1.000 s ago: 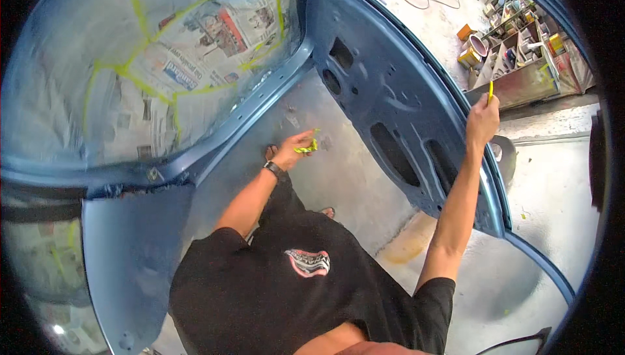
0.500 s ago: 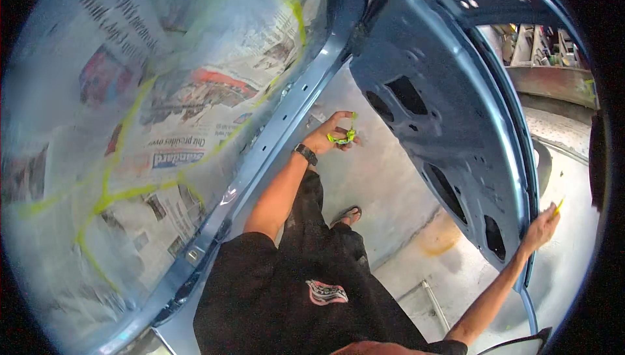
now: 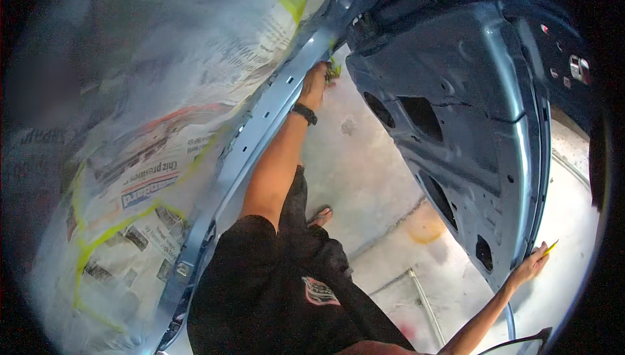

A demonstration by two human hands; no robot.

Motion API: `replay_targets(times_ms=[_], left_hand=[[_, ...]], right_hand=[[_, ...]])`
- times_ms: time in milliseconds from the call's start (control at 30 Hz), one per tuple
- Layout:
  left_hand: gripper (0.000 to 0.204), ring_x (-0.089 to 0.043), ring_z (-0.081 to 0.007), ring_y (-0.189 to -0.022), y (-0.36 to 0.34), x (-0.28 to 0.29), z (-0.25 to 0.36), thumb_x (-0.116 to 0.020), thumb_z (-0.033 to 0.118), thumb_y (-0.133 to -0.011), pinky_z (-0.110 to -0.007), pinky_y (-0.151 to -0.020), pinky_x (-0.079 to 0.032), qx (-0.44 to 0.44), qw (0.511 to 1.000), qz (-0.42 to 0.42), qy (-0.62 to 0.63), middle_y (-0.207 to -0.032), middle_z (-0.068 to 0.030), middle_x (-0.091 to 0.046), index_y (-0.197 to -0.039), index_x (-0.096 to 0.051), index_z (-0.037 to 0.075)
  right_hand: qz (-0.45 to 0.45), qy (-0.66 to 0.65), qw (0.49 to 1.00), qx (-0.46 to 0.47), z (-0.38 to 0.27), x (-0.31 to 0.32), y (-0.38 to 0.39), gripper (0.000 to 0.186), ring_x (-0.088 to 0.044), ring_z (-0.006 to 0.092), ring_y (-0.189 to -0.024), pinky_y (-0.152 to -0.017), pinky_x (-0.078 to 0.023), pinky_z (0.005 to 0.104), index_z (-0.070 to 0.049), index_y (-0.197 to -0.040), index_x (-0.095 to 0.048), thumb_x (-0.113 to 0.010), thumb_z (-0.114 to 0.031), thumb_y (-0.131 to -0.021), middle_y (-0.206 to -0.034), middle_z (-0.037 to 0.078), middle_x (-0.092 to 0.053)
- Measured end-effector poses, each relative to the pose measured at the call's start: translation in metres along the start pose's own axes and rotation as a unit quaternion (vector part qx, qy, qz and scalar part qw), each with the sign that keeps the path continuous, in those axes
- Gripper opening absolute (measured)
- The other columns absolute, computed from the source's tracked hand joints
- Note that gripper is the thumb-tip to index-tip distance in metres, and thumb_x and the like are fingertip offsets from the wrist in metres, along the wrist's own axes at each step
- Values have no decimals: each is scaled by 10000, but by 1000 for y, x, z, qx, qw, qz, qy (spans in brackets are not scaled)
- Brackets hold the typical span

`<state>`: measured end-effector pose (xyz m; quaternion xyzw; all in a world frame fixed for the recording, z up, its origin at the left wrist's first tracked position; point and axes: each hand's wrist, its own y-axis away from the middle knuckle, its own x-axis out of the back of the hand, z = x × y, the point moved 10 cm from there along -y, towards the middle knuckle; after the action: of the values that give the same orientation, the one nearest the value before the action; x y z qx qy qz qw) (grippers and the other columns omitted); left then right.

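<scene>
My left hand (image 3: 316, 78), below a black wristwatch, is closed round crumpled yellow-green material (image 3: 334, 69), apparently tape, right beside the painted blue sill (image 3: 277, 98) of the car's door opening. Its fingertips are partly hidden. My right hand (image 3: 532, 265) grips a thin yellow object (image 3: 550, 247) at the outer edge of the open blue car door (image 3: 463, 150). The door's inner panel shows several dark cutouts. On the left of the head view, newspaper masking (image 3: 150, 159) with yellow-green tape lines covers the opening, hazed with paint or plastic film.
The pale, stained floor (image 3: 381, 218) lies between sill and door, with my sandalled foot (image 3: 320, 217) on it. A metal pipe (image 3: 423, 299) lies at the lower middle. The door's edge arches along the top and right, close to both my arms.
My left hand has moved up along the sill to the upper end of the gap. My right hand sits lower in view along the door edge; the view has shifted closer to the masking and door.
</scene>
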<state>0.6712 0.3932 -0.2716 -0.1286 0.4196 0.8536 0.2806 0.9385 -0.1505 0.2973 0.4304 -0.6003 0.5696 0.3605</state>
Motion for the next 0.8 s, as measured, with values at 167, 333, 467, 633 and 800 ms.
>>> replay_targets(times_ms=[167, 333, 467, 633, 800], left_hand=[[235, -639, -181, -807, -41, -28, 34, -588, 217, -918, -313, -643, -516, -74, 994, 30, 79, -887, -106, -673, -1029, -592, 10], [288, -651, -226, -777, -52, -70, 80, -626, 299, -890, -344, -714, -501, -169, 983, -10, -70, -862, -79, -679, -1015, -673, 44], [457, -655, -267, -780, -54, -89, 107, -542, 456, -888, -352, -719, -476, -234, 946, 20, -225, -780, -136, -679, -863, -701, 28], [409, -656, -302, -800, -73, -96, 107, -524, 409, -895, -391, -717, -472, -335, 866, 59, -367, -833, -147, -690, -847, -694, 39], [347, -639, -325, -760, -77, -79, 72, -538, 326, -892, -390, -705, -472, -323, 878, 111, -334, -804, -171, -675, -815, -675, 16]], right_hand=[[28, 8, 999, -14, -20, 10, 10, 399, -477, 124, -714, -644, -415, 285, -29, -1101, -622, -460, -375, -983, -777, 8, -491], [40, -18, 999, 26, -9, 9, 8, 381, -453, 98, -685, -613, -401, 259, -21, -1082, -627, -482, -357, -979, -756, -14, -465], [43, -2, 999, 23, -12, 9, 5, 340, -423, 82, -667, -602, -379, 251, -21, -1070, -639, -496, -317, -982, -744, -29, -449], [47, -16, 999, -1, -17, 7, 8, 332, -401, 85, -659, -601, -357, 247, -17, -1055, -641, -505, -309, -976, -736, -33, -430], [3, 18, 1000, -1, -10, 9, 5, 384, -500, 140, -805, -736, -421, 290, 1, -1125, -610, -458, -325, -992, -866, 36, -531]])
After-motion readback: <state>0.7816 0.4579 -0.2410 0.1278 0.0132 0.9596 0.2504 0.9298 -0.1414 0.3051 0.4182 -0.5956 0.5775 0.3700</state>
